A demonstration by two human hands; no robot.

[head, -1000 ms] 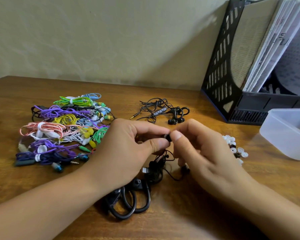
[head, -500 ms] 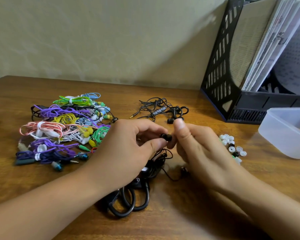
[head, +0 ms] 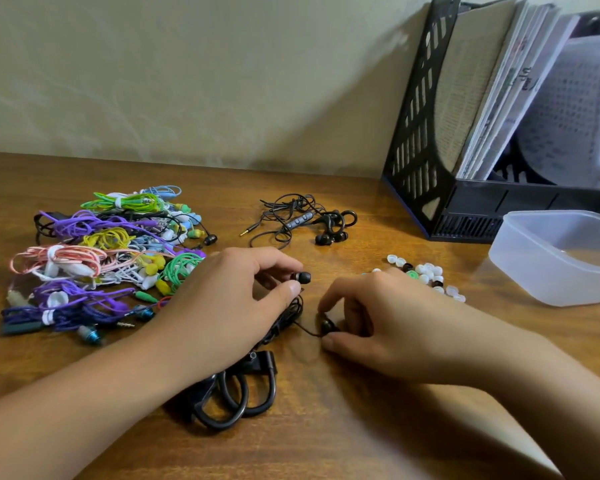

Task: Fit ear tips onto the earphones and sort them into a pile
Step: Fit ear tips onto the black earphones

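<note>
Home study desk (head: 326, 445): file rack (head: 416, 126) of papers (head: 499, 81).

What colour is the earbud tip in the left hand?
Black, on the earbud pinched by the left hand; head view.

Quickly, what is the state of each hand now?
Left hand: pinches a black earbud with its ear tip on.
Right hand: pinches the other black earbud low at the table.

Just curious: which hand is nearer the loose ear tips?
Right. The right hand lies just in front of the loose ear tips; the left hand is farther left.
</note>
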